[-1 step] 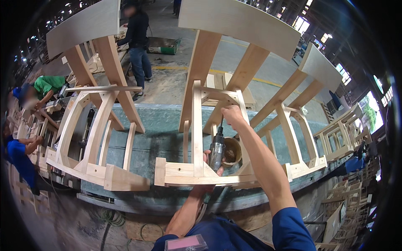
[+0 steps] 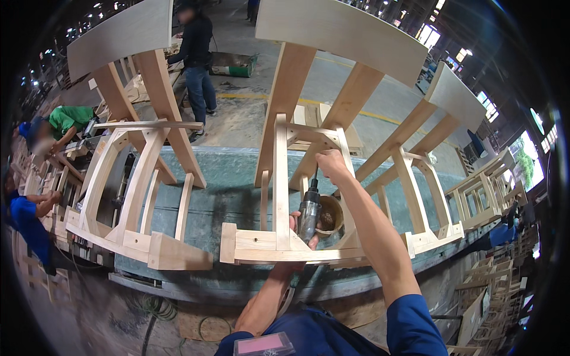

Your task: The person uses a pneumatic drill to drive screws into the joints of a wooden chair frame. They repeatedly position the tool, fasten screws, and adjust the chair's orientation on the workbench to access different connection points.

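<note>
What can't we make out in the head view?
Head view:
Left hand: palm, behind the driver and wooden front rail.
Driver grip: covered by that hand and rail.
Right hand: anything pinched is hidden by its fingers.
Bowl: contents too small to identify.

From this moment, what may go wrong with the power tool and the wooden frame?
The right hand is close to the tip of the power tool, so it might be hurt if the tool turns or slips. A slip might also scratch the wooden frame nearby. The bowl beside the tool could be knocked.
</note>
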{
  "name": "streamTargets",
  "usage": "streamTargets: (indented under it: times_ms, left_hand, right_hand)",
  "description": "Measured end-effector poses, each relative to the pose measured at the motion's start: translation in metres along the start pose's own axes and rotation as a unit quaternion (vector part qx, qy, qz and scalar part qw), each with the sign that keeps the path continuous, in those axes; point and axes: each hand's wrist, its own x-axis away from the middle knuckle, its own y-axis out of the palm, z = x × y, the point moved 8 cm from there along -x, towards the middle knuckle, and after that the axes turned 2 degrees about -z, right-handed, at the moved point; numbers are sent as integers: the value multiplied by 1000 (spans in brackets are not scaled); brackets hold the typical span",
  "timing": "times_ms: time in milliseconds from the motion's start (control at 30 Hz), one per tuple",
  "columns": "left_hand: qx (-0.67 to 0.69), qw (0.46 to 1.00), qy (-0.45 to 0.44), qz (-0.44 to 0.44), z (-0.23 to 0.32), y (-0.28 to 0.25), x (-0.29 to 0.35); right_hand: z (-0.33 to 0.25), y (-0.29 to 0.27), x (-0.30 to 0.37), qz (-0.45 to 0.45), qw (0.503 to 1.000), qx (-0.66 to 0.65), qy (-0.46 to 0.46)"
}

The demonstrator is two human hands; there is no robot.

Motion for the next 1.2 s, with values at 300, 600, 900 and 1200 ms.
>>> streamTargets:
  times_ms: [300,600,900,1200]
  left_hand:
    - [14,997,-18,-71,5,11,-25]
    - [23,999,-24,-36,18,3,-40]
    - [-18,1000,-18,-5,16,6,-54]
    - [24,999,-23,-30,-10,5,-60]
  right_hand:
    - [-10,-8,-15,77,978,159,-107]
    - [-16,-4,-23,65,989,119,-62]
    - [-38,-53,-27,192,963,83,-168]
    - [41,-62,-91,-99,964,-245,37]
